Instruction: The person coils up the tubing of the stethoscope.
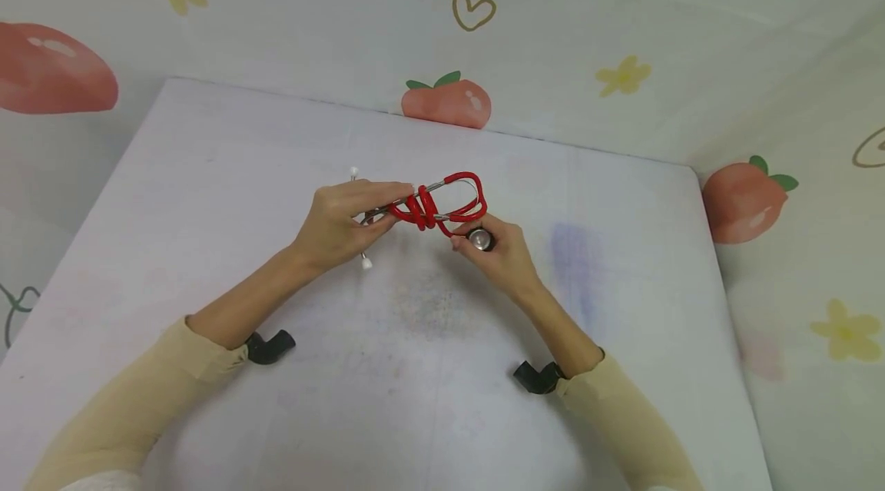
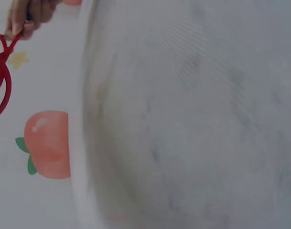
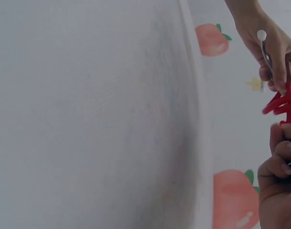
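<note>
A stethoscope with red tubing (image 1: 427, 207) is held up between both hands over the table, its tube wound several times around the bundle. My left hand (image 1: 339, 218) grips the bundle at its left end, by the metal ear tubes; white eartips (image 1: 366, 263) stick out on either side of that hand. My right hand (image 1: 501, 249) holds the round metal chest piece (image 1: 480, 239) and the tube beside it. In the left wrist view, loops of red tubing (image 2: 7, 90) hang below a hand. The right wrist view has both hands at its right edge, with the coils between them.
A pale table (image 1: 415, 399) with faint stains lies below the hands. Behind it rises a backdrop (image 1: 311, 30) printed with fruit and flowers. Black angled pieces (image 1: 271, 346) sit at both sleeve cuffs, close over the table.
</note>
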A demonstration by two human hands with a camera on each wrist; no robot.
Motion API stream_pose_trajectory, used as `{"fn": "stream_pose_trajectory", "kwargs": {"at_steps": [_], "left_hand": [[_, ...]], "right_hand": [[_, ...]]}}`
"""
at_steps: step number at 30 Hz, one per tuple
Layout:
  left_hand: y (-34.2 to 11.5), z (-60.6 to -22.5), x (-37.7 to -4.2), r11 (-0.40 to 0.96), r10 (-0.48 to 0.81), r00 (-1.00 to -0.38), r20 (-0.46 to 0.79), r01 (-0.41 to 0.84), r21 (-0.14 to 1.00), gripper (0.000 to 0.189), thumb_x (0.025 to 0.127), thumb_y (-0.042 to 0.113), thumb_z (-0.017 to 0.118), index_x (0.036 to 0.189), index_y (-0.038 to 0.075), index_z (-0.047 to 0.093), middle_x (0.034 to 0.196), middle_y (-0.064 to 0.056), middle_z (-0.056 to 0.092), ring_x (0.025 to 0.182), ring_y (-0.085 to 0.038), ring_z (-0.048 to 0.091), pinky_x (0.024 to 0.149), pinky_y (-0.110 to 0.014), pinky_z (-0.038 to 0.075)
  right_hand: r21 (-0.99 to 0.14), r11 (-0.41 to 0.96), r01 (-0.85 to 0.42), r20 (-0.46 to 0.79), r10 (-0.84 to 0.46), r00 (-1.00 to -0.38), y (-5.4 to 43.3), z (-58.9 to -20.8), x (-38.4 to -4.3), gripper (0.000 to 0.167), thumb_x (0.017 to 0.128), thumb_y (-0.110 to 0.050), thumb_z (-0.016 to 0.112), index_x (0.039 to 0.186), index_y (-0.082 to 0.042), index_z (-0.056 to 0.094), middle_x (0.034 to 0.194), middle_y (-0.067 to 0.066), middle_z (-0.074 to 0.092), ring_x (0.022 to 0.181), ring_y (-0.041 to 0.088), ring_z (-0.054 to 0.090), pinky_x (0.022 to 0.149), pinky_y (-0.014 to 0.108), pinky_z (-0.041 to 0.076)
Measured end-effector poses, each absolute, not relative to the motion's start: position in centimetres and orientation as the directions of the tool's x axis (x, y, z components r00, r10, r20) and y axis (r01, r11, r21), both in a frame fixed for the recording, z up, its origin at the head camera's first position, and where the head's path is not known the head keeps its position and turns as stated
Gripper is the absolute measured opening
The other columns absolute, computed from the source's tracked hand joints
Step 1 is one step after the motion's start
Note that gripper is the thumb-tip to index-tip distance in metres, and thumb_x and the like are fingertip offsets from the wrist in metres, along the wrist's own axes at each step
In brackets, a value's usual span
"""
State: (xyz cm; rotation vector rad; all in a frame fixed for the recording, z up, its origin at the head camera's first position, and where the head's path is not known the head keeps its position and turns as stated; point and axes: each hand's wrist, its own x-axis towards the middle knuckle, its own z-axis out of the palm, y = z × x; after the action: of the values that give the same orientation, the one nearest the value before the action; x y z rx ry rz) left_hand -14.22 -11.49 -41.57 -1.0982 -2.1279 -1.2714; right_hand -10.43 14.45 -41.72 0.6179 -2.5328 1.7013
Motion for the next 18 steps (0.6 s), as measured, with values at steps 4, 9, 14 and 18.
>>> {"fn": "stream_pose_trajectory", "kwargs": {"at_steps": [4,9,14,18], "left_hand": [[-11.4,-41.9,-14.4,0.295,0.410,-0.595,0.691,0.804,0.517,0.045,0.074,-0.010,0.081,0.117,0.004,0.073,0.111,-0.007,0.074,0.083,-0.015,0.069,0.063,-0.023,0.054],[-11.1,-41.8,-14.4,0.309,0.412,-0.600,0.686,0.800,0.515,0.045,0.075,-0.009,0.080,0.118,0.005,0.073,0.111,-0.006,0.074,0.088,-0.016,0.071,0.068,-0.027,0.057],[-10.9,-41.8,-14.3,0.328,0.431,-0.591,0.682,0.806,0.492,0.044,0.077,-0.007,0.080,0.118,0.006,0.073,0.111,-0.005,0.074,0.086,-0.016,0.070,0.062,-0.024,0.052],[-10.9,-41.7,-14.2,0.349,0.439,-0.585,0.682,0.810,0.471,0.043,0.077,-0.007,0.078,0.118,0.007,0.074,0.110,-0.004,0.074,0.084,-0.016,0.069,0.058,-0.024,0.045]], "right_hand": [[-0.833,0.363,-0.417,0.328,-0.282,-0.901,14.9,-43.3,-10.5,0.012,0.081,0.008,0.075,0.092,0.004,0.070,0.085,0.015,0.073,0.074,0.022,0.065,0.067,0.021,0.053],[-0.743,0.399,-0.537,0.450,-0.296,-0.842,15.0,-43.4,-10.0,0.014,0.082,0.005,0.072,0.093,-0.003,0.069,0.082,0.009,0.072,0.069,0.016,0.063,0.066,0.023,0.054],[-0.705,0.395,-0.589,0.513,-0.289,-0.808,14.9,-43.0,-9.8,0.011,0.083,0.002,0.070,0.093,-0.004,0.068,0.081,0.005,0.068,0.070,0.014,0.061,0.066,0.022,0.052],[-0.727,0.366,-0.581,0.490,-0.315,-0.813,15.1,-42.7,-9.6,0.012,0.083,-0.001,0.076,0.094,-0.005,0.070,0.081,0.004,0.067,0.065,0.011,0.057,0.058,0.022,0.051]]}}
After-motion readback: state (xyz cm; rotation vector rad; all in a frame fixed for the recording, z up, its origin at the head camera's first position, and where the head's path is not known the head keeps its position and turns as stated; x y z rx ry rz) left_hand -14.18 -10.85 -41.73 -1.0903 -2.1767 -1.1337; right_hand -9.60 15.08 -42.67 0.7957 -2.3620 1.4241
